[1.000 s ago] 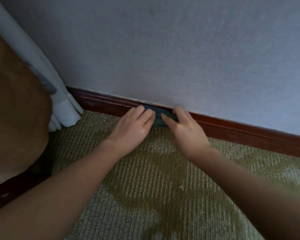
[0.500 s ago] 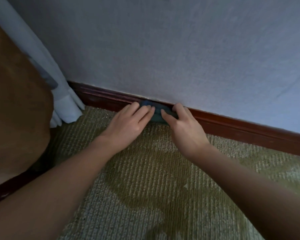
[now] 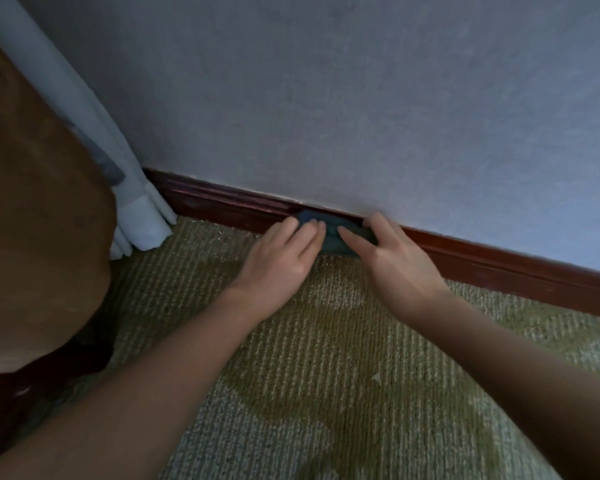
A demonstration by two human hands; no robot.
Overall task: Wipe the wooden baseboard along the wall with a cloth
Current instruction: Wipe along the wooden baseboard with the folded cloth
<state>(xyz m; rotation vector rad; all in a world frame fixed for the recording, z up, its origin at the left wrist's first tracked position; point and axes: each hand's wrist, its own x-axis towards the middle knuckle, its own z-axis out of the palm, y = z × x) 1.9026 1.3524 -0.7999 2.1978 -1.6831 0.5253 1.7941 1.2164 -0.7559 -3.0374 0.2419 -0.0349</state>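
Hands on cloth at baseboard

Cloth (image 3: 329, 233), dark teal and bunched, is pressed against the face of the baseboard (image 3: 222, 206), where the trim meets the carpet (image 3: 326, 341). Only a small part of the cloth shows; the rest is covered by fingers.

Left hand (image 3: 278, 263): palm down, fingers extended and close together, tips laid flat on the left part of the cloth. Pressing rather than gripping.

Right hand (image 3: 395, 261): fingers curled over the right part of the cloth, one of them stretched leftward across it, another up at the top edge of the baseboard. Hold looks like a loose clamp; whether the thumb is under the cloth, cannot tell.

The two hands sit just beside each other, fingertips nearly meeting over the cloth. Both forearms bare, coming in from the bottom edge of the view.

Baseboard is dark reddish wood, running from the left corner down to the right along a pale blue-grey wall (image 3: 361, 98).

Pale curtain (image 3: 142, 216) hangs at the left end of the baseboard, its hem on the carpet. Brown rounded furniture (image 3: 39, 202) fills the left side, near the curtain.
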